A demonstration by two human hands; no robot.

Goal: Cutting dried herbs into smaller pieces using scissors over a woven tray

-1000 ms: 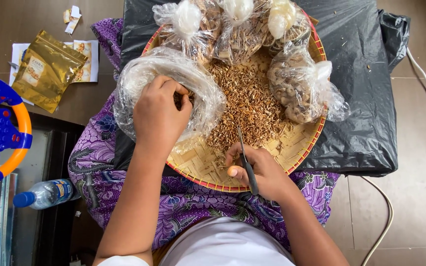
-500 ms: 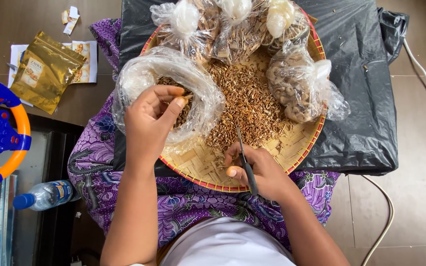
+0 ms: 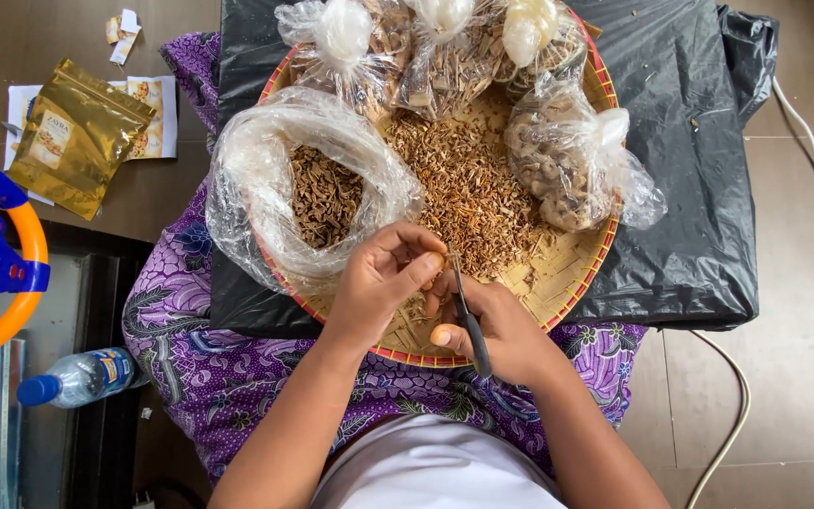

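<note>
Near edge of woven tray (image 3: 558,283) bare right of both hands; open plastic bag (image 3: 266,179) crowds the left, tied bags (image 3: 567,160) block the far rim, loose chips (image 3: 473,188) fill the middle.

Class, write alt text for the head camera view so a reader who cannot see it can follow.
Seen from above, a person's left hand pinches a small brown piece against the blade of a knife held in the right hand, over a round woven tray of dried brown bits. An open clear bag of the same bits sits on the tray's left.
</note>
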